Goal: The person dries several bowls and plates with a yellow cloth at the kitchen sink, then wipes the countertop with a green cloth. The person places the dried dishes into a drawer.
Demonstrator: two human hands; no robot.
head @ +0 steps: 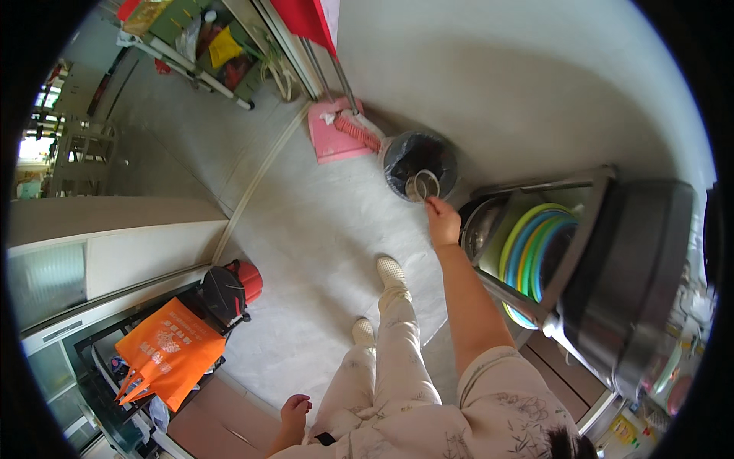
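Note:
My right hand (442, 222) reaches forward and pinches the edge of a small round metal vessel (423, 186), which could be a cup or a strainer. It is tipped over the mouth of a dark waste bin (395, 182) lined with a plastic bag (431, 150). Whatever is inside the vessel is too small to make out. Down beside my thigh, my left hand (295, 408) hangs with its fingers loosely curled, and nothing shows in it.
A pink dustpan (335, 137) and a broom (358, 132) lean by the wall next to the bin. On the right, a rack (510, 295) holds several coloured basins (507, 246). To the left are an orange bag (172, 350), a black bag (221, 291) and a floor track (269, 155).

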